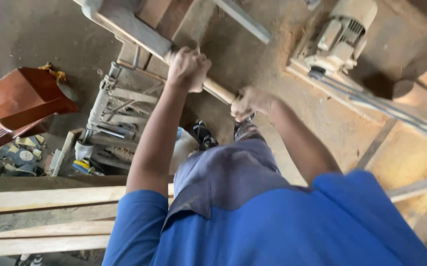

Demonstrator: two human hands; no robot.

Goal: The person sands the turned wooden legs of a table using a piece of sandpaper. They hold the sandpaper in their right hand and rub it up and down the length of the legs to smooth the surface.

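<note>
Just above the middle of the frame, both hands grip a long wooden pole that runs on a slant from the upper left down toward the centre. The left hand is wrapped round it higher up, fingers closed tight over the top, right where the round shaft leaves a grey squared block at the upper left. The right hand is clenched round the pole's lower end, a little blurred, its fingers curled under so the tip of the pole is hidden. The pole looks stiff and solid, pale bare wood, smooth and rounded, so it is likely firm under the palm but could slide if the grip slackens; it seems thick enough to fill a closed fist. With one end tied into the heavy-looking block, it probably moves as a lever and would feel weighty, which suits a two-handed hold spread along the shaft as here. Below the hands are the person's sandalled feet on a dusty floor. An electric motor sits at the upper right, a reddish wooden piece at the left edge, and pale planks lie across the lower left.
</note>
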